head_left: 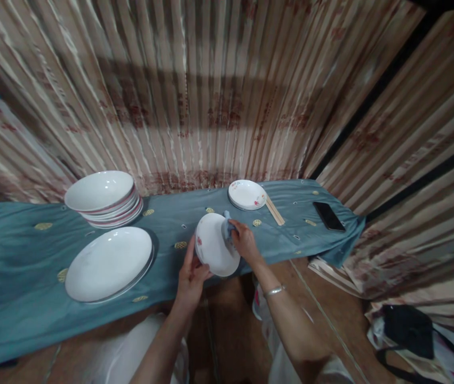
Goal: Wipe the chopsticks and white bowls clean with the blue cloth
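A small white plate (214,250) with a red flower print is tilted up near the table's front edge. My left hand (192,276) grips its lower left rim, thumb on the upper face and fingers along the side. In my right hand (244,241) is a bunched blue-grey cloth (227,226), pressed against the right part of the plate's face. The fingers of that hand are closed round the cloth, which hides part of the rim.
Stacked bowls and plates (101,194) stand at the back left, with large oval plates (109,264) before them. Small flowered plates (247,193), chopsticks (275,210) and a black phone (328,216) lie on the right. A curtain (194,96) hangs behind the cloth-covered table (170,213).
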Demonstrator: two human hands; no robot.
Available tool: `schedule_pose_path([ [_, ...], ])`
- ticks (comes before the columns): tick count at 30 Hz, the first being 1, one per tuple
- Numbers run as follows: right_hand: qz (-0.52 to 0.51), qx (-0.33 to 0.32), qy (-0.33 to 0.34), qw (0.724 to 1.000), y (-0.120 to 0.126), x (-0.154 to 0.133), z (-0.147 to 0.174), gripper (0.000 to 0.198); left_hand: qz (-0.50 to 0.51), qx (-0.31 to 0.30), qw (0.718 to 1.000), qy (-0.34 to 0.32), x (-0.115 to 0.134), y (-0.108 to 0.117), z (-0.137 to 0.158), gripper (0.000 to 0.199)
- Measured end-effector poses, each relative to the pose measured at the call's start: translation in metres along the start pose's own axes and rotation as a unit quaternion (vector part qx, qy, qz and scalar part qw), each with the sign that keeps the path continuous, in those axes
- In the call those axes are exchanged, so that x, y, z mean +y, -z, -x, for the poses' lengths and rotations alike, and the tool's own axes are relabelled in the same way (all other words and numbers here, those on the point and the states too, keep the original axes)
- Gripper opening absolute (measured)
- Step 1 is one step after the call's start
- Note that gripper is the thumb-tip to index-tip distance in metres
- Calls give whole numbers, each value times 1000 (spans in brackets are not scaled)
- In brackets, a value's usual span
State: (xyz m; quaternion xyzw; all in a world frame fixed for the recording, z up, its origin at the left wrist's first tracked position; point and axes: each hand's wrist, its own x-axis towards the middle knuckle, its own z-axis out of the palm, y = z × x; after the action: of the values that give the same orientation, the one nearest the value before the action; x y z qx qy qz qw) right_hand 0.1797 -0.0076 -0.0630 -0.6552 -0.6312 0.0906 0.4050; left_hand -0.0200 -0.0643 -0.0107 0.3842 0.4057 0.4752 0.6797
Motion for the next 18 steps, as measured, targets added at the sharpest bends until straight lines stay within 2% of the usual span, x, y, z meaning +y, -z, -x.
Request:
schedule_pose_path([
  [3,-1,2,-6,1000,-5,-5,-8,44,1,-9,1000,2,0,0,-1,105],
  [7,-15,14,19,1000,-14,-12,-16,45,1,-8,1000,-2,-3,1,-2,104],
  [13,-87,6,102,991,-22,-29,-24,45,-1,-9,1000,-3,-4,2,-4,102],
  [18,-128,-7,145,981,-29,-54,-18,44,-8,-7,1000,-2,-7,4,-5,100],
])
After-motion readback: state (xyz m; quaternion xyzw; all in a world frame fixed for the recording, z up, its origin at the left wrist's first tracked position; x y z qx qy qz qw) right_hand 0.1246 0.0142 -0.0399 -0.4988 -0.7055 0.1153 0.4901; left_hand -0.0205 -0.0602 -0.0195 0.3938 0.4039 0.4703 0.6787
